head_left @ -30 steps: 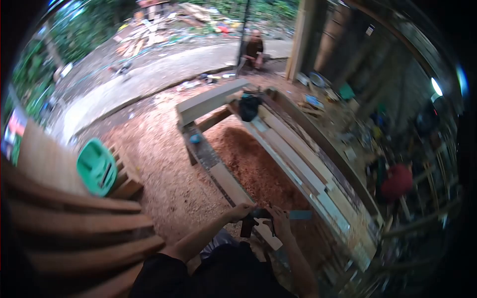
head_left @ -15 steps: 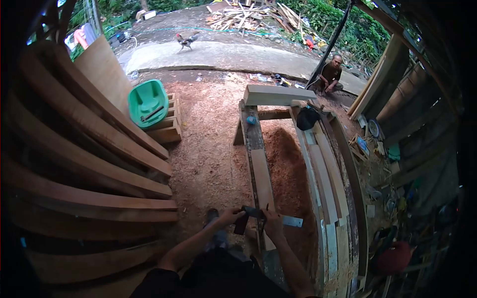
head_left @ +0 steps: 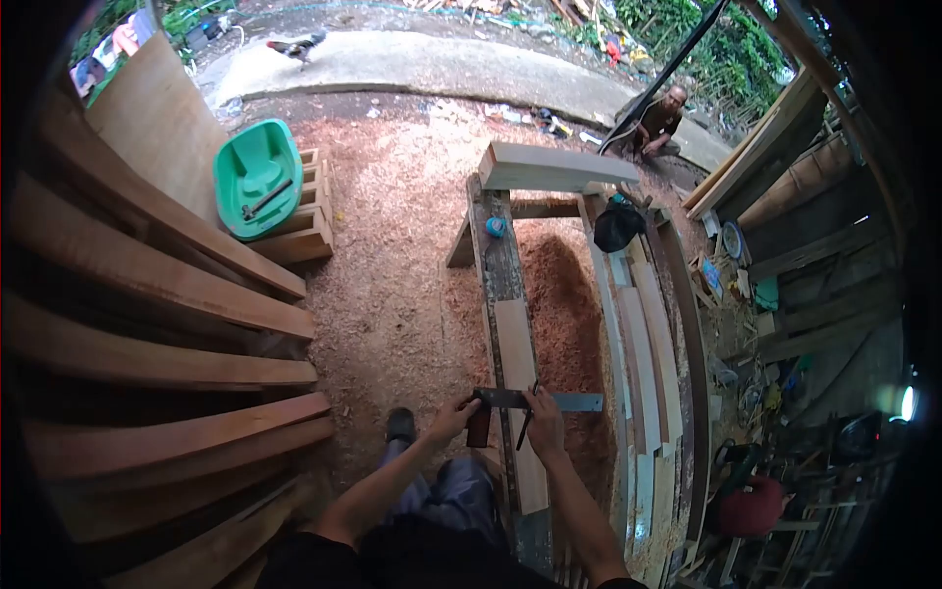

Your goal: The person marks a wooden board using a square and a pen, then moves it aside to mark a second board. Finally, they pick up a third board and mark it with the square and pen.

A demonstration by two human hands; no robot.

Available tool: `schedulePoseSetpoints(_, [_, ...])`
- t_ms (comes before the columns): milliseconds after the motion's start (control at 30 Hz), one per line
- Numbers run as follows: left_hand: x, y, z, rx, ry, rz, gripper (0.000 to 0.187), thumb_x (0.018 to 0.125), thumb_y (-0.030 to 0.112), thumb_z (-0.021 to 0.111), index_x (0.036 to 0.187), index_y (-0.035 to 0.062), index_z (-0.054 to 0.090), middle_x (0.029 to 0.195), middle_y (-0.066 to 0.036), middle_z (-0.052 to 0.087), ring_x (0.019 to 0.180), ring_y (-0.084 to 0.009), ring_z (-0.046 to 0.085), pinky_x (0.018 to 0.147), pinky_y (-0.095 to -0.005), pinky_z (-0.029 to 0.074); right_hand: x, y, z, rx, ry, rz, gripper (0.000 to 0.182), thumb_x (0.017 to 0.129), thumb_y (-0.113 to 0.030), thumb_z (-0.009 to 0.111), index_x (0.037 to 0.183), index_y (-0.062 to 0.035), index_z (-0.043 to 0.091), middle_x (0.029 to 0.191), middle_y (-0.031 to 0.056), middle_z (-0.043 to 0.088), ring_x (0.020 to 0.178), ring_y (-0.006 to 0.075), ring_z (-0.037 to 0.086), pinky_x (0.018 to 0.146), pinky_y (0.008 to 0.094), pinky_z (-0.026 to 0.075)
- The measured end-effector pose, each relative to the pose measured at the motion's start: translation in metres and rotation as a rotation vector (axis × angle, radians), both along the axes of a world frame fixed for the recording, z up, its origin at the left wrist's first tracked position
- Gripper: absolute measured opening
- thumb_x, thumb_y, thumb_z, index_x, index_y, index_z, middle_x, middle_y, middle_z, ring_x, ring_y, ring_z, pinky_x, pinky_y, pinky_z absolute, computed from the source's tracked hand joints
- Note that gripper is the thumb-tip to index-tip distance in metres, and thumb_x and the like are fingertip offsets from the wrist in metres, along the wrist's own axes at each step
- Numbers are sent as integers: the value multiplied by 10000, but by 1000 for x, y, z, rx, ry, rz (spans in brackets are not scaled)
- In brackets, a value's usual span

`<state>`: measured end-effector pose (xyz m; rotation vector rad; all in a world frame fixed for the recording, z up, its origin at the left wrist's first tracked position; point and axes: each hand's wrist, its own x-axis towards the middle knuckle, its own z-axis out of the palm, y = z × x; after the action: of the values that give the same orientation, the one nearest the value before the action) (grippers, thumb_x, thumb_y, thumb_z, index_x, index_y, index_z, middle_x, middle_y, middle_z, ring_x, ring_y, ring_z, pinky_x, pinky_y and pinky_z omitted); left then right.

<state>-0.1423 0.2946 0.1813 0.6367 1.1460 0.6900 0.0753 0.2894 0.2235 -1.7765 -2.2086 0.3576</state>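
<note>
A try square [head_left: 579, 401] lies across a pale wooden board [head_left: 512, 344], its metal blade reaching past the board's right edge and its dark reddish stock hanging at the left. My left hand [head_left: 451, 417] grips the square where stock and blade meet. On the board, my right hand [head_left: 546, 422] holds a thin dark pencil [head_left: 524, 429] and rests at the blade. The board lies lengthwise on a worn, dark bench beam [head_left: 502, 270].
A thick beam [head_left: 559, 167] crosses the bench's far end. Long strips [head_left: 643, 344] lie at the right, with a black bag [head_left: 618, 227] beyond. Curved planks [head_left: 167, 275] stand left, near a green basin [head_left: 257, 182] holding a tool. A person [head_left: 655, 128] squats at the far right.
The square has shifted slightly up the view and now sits straighter across the board. The pencil shows more clearly in my right hand. The rooster has moved left, and the view has shifted.
</note>
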Motion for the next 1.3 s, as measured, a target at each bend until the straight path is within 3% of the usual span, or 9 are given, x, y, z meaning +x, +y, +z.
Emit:
schedulePoseSetpoints(100, [10,28,-9,64,58,89,329,967,244,563,1149,-25,611,1023,-91,665,927,-137,606,827,-276,482,2,37,-23,-14,4,-30,382,818,29,565,1192,-40,591,1251,164,585,1254,361,469,1025,459,381])
schedulePoseSetpoints(233, [33,71,-64,24,21,144,333,967,245,563,1133,-40,611,1042,-96,665,922,-135,601,839,-278,470,15,92,-72,-59,-33,-50,379,835,36,541,1203,-45,584,1248,168,587,1254,353,474,1027,463,373])
schedulePoseSetpoints(300, [46,91,-86,131,142,199,340,963,247,571,1140,-42,603,1029,-91,666,917,-132,597,834,-271,466,22,115,-97,-24,16,-11,367,867,62,475,1206,-23,588,1237,227,573,1254,344,478,1031,469,364])
schedulePoseSetpoints(433, [74,116,-139,110,181,405,345,949,239,599,1160,-34,587,1003,-79,659,923,-126,590,833,-262,462,35,157,-137,-25,31,19,390,837,63,518,1206,-47,581,1269,144,582,1256,350,474,1033,444,382])
schedulePoseSetpoints(500, [91,122,-157,142,178,495,339,952,228,597,1160,-38,586,995,-75,656,923,-120,586,830,-258,460,41,173,-151,-55,15,32,387,845,54,520,1214,-43,584,1274,142,580,1263,340,471,1038,452,371])
schedulePoseSetpoints(800, [117,145,-163,38,171,639,308,946,185,612,1147,-48,593,1000,-64,650,918,-100,581,817,-238,461,43,193,-172,-46,126,32,373,815,42,598,1181,-29,613,1288,147,585,1263,350,489,1080,469,332])
schedulePoseSetpoints(933, [113,146,-161,18,154,584,296,926,159,639,1122,-60,603,973,-70,667,884,-92,586,799,-228,465,38,196,-177,-14,84,32,344,806,44,621,1142,-30,628,1254,132,613,1258,335,500,1081,460,331])
schedulePoseSetpoints(1300, [116,154,-150,-67,115,661,284,923,154,642,1098,-68,612,943,-69,676,850,-80,585,764,-215,464,43,208,-180,-1,71,107,325,803,67,616,1113,-25,640,1220,141,631,1235,318,529,1082,478,327])
